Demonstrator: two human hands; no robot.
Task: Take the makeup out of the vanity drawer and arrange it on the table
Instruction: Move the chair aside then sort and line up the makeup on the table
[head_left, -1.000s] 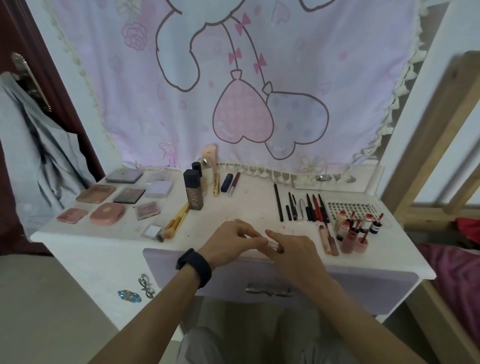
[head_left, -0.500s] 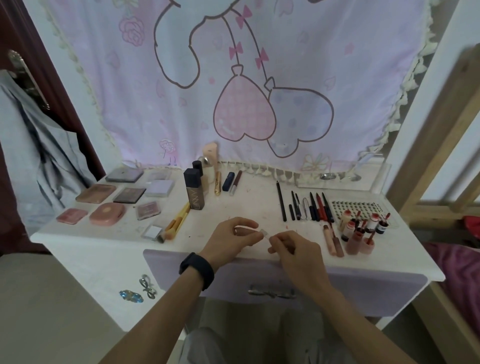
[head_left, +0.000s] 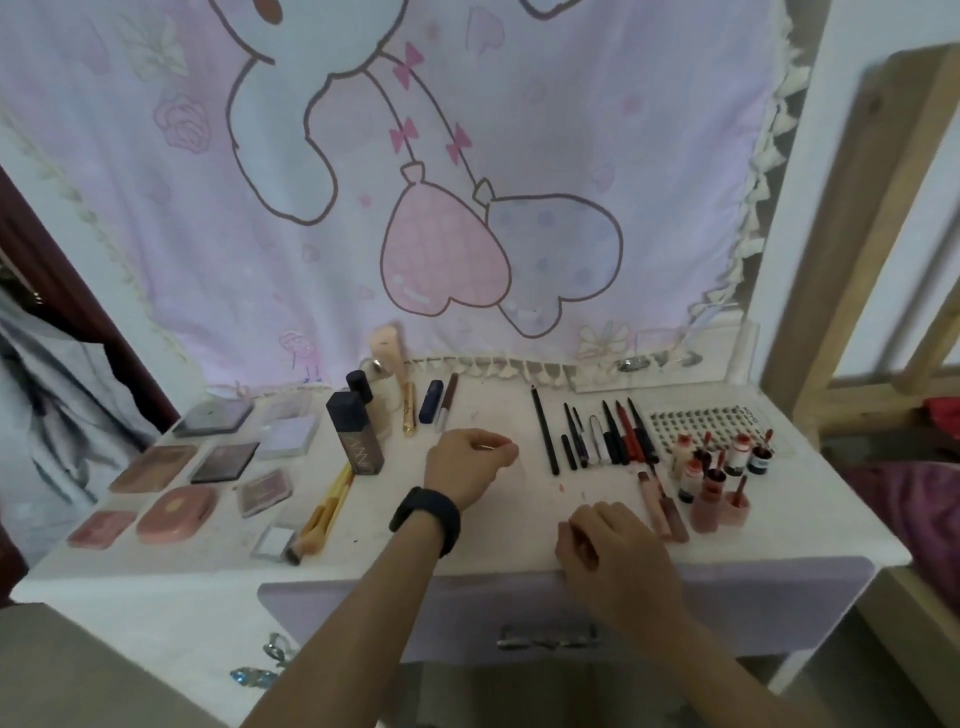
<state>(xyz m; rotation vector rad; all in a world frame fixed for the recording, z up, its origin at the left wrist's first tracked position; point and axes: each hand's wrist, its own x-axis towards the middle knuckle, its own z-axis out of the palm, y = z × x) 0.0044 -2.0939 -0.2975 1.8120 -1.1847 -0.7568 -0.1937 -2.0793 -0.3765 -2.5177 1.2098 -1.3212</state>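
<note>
Both curled: left hand (head_left: 470, 465) perhaps pinching, contents blurred; right hand (head_left: 613, 553), palm hidden, cannot tell.

Two bare forearms reach in from the near edge. Just behind the left hand (head_left: 467, 465), a broad matte black wristband (head_left: 426, 519) sits snug round the wrist. The right hand (head_left: 613, 556) is bare. Pale grey clothing (head_left: 467, 696) shows between the arms, blurred.

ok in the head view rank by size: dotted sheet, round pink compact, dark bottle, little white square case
1. dotted sheet
2. round pink compact and dark bottle: about alike, unranked
3. little white square case
</note>
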